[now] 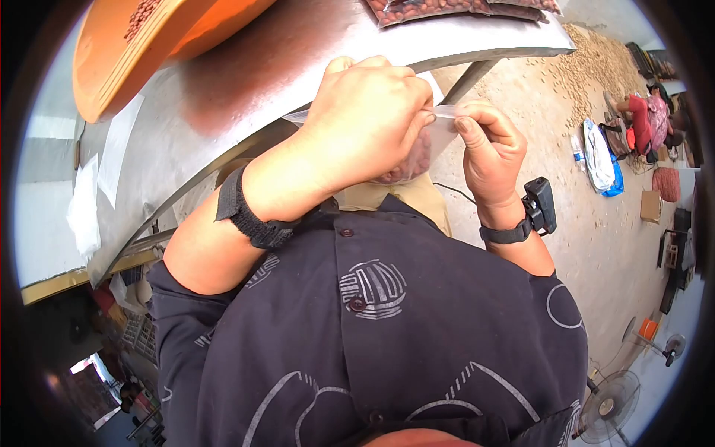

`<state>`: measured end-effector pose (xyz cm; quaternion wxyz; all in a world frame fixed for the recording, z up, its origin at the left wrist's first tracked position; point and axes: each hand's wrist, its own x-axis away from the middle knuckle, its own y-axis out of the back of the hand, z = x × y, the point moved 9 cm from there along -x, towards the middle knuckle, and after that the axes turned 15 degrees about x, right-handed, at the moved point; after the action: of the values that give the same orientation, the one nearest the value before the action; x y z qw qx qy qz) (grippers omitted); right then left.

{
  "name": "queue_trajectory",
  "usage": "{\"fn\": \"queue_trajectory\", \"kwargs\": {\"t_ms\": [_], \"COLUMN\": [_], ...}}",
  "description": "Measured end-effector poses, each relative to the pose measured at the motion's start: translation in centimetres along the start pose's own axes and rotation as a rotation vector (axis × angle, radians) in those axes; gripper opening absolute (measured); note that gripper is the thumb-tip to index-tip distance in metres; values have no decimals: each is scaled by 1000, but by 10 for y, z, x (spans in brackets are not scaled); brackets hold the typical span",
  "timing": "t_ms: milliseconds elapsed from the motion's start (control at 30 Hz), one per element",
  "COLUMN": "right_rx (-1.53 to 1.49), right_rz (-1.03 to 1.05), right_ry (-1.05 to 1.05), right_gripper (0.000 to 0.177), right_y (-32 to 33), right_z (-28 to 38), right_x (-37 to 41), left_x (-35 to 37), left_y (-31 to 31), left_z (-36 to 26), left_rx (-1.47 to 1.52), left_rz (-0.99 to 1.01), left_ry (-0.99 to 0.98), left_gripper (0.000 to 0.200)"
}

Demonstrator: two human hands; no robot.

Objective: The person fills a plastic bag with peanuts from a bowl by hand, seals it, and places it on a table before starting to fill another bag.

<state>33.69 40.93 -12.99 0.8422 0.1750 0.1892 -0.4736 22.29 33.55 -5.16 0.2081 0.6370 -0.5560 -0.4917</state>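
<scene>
A clear plastic bag of reddish-brown nuts [406, 165] hangs in front of my chest, just off the near edge of the metal table. My left hand [372, 104] is closed on the bag's gathered upper edge, its thumb and forefinger pinched together on the right side. A short way to the right, my right hand [488, 141] pinches the stretched end of the same plastic edge between thumb and curled forefinger. The left hand and forearm cover much of the bag.
An orange basin [112, 63] with red nuts tilts on the metal table [290, 56]. Filled nut bags [432, 9] lie farther right; thin plastic sheets [115, 153] lie at left. A person in red [646, 123] is low by nuts strewn on the floor. A fan [607, 406] stands lower right.
</scene>
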Motion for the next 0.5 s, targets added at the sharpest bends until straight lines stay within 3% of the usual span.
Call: {"fn": "queue_trajectory", "kwargs": {"t_ms": [500], "right_rx": [-90], "right_rz": [-20], "right_ry": [-20], "right_gripper": [6], "right_y": [5], "right_z": [-12], "right_x": [-2], "left_x": [24], "left_y": [19], "left_z": [34], "left_rx": [65], "left_rz": [27], "left_ry": [83], "left_gripper": [11]}}
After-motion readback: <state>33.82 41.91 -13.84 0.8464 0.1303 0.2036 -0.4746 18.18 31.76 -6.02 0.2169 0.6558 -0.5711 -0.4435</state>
